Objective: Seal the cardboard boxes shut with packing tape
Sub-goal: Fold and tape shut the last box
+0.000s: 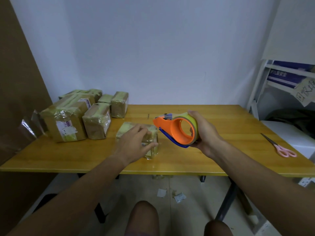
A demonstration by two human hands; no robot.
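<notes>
Looking down at a wooden table [221, 120] standing against a white wall [153, 48], with a brown panel [17, 82] leaning at the left and a white shelf [272, 79] at the right.

Sitting at the table's back left: a cluster of taped boxes [68, 121], several bearing white labels, packed close together.

Resting nearer the front, just left of centre: one small box [131, 127], wrapped in glossy tape, well apart from the cluster.

Reaching over that box: left hand [134, 143], grip loose, fingers gently bent and touching the top, thumb lying along the near side.

Hovering just right of the box, above the table: right hand [204, 132], grip closed around an orange dispenser [177, 130] loaded with a yellowish tape roll, blue blade end pointing left toward the box.

Lying near the table's right edge: pink scissors [281, 149].

Littering the floor [187, 193] beneath: a few paper scraps [179, 197].
</notes>
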